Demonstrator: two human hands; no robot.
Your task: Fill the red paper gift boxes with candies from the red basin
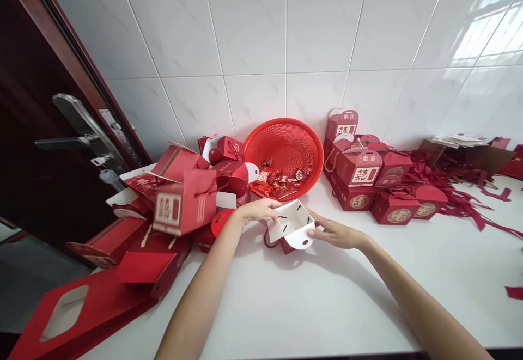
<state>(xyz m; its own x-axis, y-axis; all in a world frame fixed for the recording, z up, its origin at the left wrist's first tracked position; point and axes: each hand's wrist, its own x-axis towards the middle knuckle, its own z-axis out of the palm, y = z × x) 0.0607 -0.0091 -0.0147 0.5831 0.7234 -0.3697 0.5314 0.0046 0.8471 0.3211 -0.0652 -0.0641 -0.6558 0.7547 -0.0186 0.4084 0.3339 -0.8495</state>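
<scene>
A small red gift box (pixel 299 219) stands on the white table with its top flaps spread and its white inside showing. Dark cord ends poke through the inner walls. My left hand (pixel 259 211) grips its left rim, fingertips reaching over the edge. On the other side, my right hand (pixel 337 231) holds the box's right wall, with the thumb on the white front flap. Just behind the box is a red plastic basket (pixel 314 156), where wrapped candies (pixel 281 181) lie at the bottom.
Several folded red boxes (pixel 180 207) are heaped at the left, beside a large red bag (pixel 93 308) with a window. Closed boxes (pixel 362 172) stand stacked at the right. Red ribbons (pixel 439 185) lie farther right. A tiled wall (pixel 253 22) bounds the back; a door handle (pixel 73 141) is at left.
</scene>
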